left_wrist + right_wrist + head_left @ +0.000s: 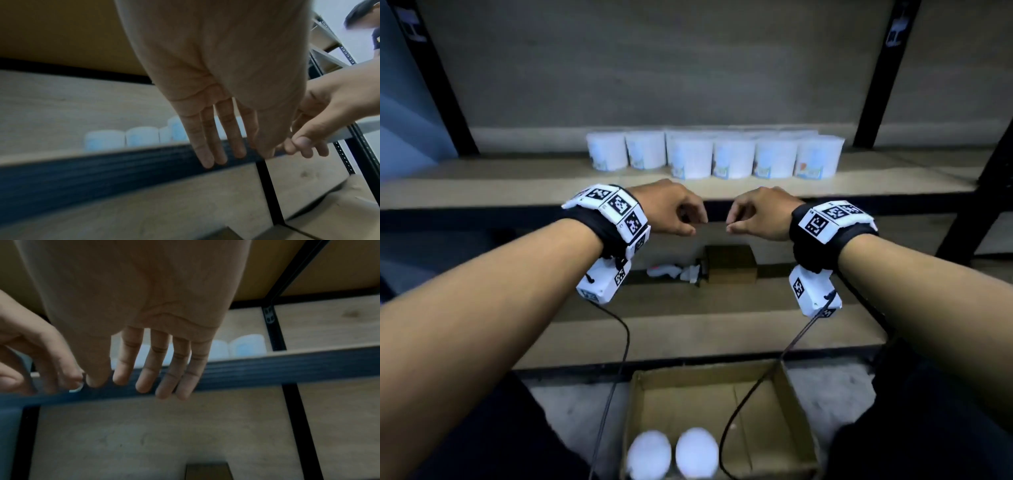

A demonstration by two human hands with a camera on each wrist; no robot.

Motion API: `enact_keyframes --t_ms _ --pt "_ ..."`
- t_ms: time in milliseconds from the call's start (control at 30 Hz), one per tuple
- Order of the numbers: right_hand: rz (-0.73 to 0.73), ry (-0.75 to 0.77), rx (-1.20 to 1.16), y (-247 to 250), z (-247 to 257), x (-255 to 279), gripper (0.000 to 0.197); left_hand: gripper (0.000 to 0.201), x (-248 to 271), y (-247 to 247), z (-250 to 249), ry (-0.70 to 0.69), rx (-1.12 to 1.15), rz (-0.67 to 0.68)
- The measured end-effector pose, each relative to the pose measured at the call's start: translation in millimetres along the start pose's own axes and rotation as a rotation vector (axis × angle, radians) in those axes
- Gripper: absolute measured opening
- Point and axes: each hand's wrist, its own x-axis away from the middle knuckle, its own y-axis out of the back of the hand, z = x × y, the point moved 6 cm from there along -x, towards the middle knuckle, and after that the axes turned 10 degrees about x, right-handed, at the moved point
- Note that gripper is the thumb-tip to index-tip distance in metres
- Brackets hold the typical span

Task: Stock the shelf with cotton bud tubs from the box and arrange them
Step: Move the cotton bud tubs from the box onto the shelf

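Several white cotton bud tubs (714,156) stand in rows on the wooden shelf (500,185), toward its back. Two more tubs (674,452) sit in the open cardboard box (784,421) on the floor below me. My left hand (674,212) and right hand (753,214) hang side by side in front of the shelf's dark front edge, empty, fingers loosely bent downward. In the left wrist view the left hand's fingers (211,141) point down over the shelf rail, tubs (123,138) behind them. The right hand's fingers (162,368) hang the same way.
Black metal uprights (876,75) frame the shelf. On the lower shelf lie a small brown box (729,263) and some white packaging (674,272). Cables run down from both wrist units. Another person (368,26) stands at the far right.
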Motion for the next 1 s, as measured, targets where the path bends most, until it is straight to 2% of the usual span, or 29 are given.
enact_keyframes --t_ms 200,367,500,567,633,733,833,933,1000 --pt "0.209 -0.002 0.016 -112 6 19 0.019 0.032 23 -88 42 0.096 0.032 0.093" --pt "0.398 -0.074 -0.058 -217 2 38 0.022 0.030 49 -178 88 0.238 0.131 0.255" --pt "0.563 -0.046 -0.064 -293 7 57 0.021 0.032 76 -257 120 0.364 0.259 0.378" --pt "0.638 -0.030 -0.039 -325 11 66 0.027 0.038 92 -295 137 0.435 0.276 0.469" --pt "0.702 -0.036 -0.008 -350 14 78 0.038 0.048 109 -331 150 0.497 0.287 0.546" --pt "0.744 -0.059 0.020 -384 16 94 0.052 0.075 131 -376 166 0.574 0.225 0.673" --pt "0.756 -0.050 0.077 -410 19 107 0.071 0.095 138 -401 167 0.588 0.230 0.697" --pt "0.768 -0.064 0.072 -429 23 115 0.083 0.097 142 -413 158 0.554 0.291 0.673" --pt "0.771 -0.079 0.065 -438 24 118 0.084 0.088 144 -418 146 0.516 0.338 0.652"
